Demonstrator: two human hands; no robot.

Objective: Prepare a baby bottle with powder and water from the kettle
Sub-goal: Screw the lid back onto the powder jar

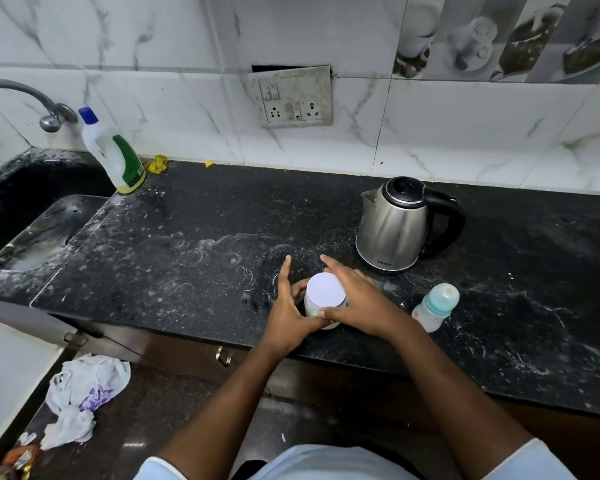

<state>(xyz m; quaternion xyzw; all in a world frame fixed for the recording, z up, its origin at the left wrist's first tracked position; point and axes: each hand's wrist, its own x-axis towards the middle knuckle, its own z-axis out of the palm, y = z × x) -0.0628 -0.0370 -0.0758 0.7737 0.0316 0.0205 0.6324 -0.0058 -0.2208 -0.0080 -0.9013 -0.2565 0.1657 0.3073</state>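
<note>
Left hand, right hand gripping upright powder jar, kettle spout facing left

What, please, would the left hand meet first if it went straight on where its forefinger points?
Likely nothing near: the left hand, holding the white-lidded jar, points across bare speckled black counter to the white marble-tiled wall.

A white-streaked black counter runs under marble wall tiles carrying a grimy switch-and-socket plate. At the left, a curved tap arcs above a dark sink; a blue-capped detergent bottle stands at its corner, a yellow cloth just beside. A crumpled white plastic bag lies on the floor.
</note>
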